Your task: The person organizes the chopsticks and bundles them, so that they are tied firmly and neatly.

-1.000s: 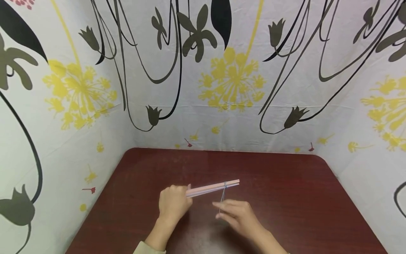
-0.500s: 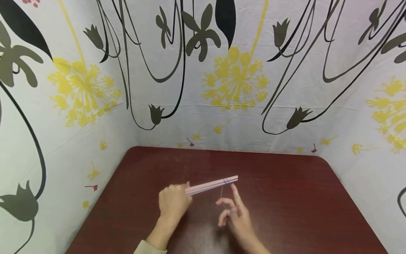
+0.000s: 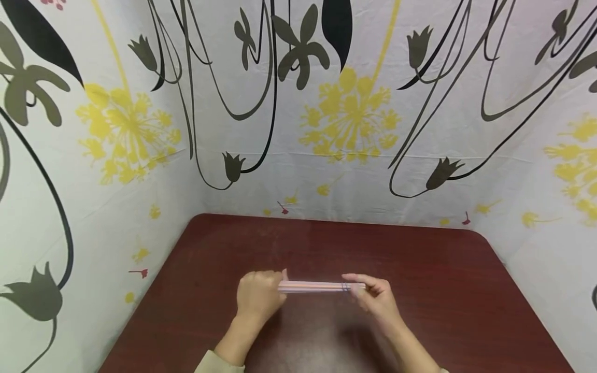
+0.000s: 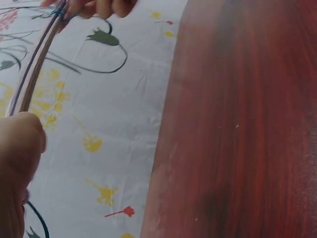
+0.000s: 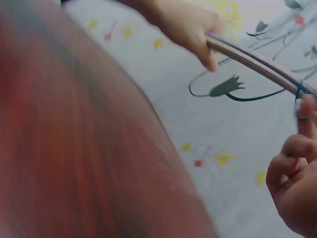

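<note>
Pink plastic straw bundle (image 3: 313, 286) is held level above the dark red wooden counter (image 3: 448, 305), left hand (image 3: 255, 299) clenched on one end, right hand (image 3: 379, 299) pinching the thin blue rubber band (image 3: 345, 286) already looped round the other end, wrapping seemingly unfinished.

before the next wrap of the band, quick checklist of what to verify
1. Left hand grips the bundle of pink sticks at one end: ok.
2. Right hand at the other end, by the blue rubber band: ok.
3. Band sits around the sticks near that end: ok.
4. Band looped on a right fingertip: cannot tell, blurred.
5. Bundle held off the table, roughly level: ok.
</note>
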Available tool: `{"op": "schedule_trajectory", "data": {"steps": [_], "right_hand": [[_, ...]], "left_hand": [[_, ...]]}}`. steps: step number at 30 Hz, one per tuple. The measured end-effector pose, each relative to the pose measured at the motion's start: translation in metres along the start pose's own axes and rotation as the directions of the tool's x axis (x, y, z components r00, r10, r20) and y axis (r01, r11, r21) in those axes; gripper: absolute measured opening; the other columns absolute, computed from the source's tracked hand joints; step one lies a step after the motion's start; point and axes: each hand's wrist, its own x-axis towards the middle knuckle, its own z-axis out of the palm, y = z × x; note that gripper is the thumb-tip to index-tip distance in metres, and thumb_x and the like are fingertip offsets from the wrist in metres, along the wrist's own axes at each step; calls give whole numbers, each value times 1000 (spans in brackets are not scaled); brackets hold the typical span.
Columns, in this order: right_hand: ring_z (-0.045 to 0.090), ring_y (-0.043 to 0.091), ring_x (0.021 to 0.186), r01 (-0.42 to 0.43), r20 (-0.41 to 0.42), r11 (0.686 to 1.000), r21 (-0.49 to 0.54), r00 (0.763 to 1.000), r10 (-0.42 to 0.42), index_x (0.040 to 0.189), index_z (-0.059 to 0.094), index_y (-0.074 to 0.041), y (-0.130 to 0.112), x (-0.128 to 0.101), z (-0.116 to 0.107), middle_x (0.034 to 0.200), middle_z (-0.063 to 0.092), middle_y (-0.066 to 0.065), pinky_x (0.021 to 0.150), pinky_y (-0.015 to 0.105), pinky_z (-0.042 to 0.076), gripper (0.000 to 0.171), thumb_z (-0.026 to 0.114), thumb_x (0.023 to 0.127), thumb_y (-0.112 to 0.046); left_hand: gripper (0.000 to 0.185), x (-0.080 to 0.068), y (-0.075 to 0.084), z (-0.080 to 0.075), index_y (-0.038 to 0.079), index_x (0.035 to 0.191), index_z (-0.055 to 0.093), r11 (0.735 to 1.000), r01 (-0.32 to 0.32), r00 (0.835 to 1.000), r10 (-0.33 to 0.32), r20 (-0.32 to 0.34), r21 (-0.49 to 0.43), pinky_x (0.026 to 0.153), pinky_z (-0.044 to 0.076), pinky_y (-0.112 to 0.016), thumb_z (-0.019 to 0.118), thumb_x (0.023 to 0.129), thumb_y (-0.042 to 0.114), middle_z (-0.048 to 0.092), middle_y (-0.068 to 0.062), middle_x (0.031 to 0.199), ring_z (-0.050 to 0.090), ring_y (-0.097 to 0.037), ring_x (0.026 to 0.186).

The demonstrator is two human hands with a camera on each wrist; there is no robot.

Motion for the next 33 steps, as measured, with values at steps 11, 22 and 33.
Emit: {"op": "schedule_trajectory", "data": {"steps": [11, 22, 33], "right_hand": [[54, -2, 65, -22, 130, 997, -75, 991, 32, 107, 78, -14, 1, 0, 9, 89, 75, -7, 50, 20, 44, 37, 68, 84, 14], [50, 3, 58, 8, 27, 955, 297, 999, -17, 109, 67, -15, 4, -12, 25, 81, 67, -8, 42, 27, 25, 34, 42, 102, 5], [69, 10, 77, 88, -169, 933, 350, 985, -30, 108, 72, -7, -15, -21, 34, 94, 73, 1, 71, 21, 55, 38, 45, 97, 17]], "left_hand": [[48, 15, -3, -2, 17, 50, 27, 995, -92, 878, 100, -468, 39, 42, 11, -21, 52, 91, 13, 26, 6, 45, 20, -11, 38], [42, 3, 2, 9, 20, 47, 35, 993, 30, 936, -67, -346, -111, 40, 17, -21, 58, 81, 14, 38, 8, 42, 26, -9, 36], [40, 6, 2, 4, 20, 48, 38, 993, 49, 938, -81, -338, -103, 39, 19, -22, 60, 81, 15, 37, 8, 43, 28, -9, 36]]}}
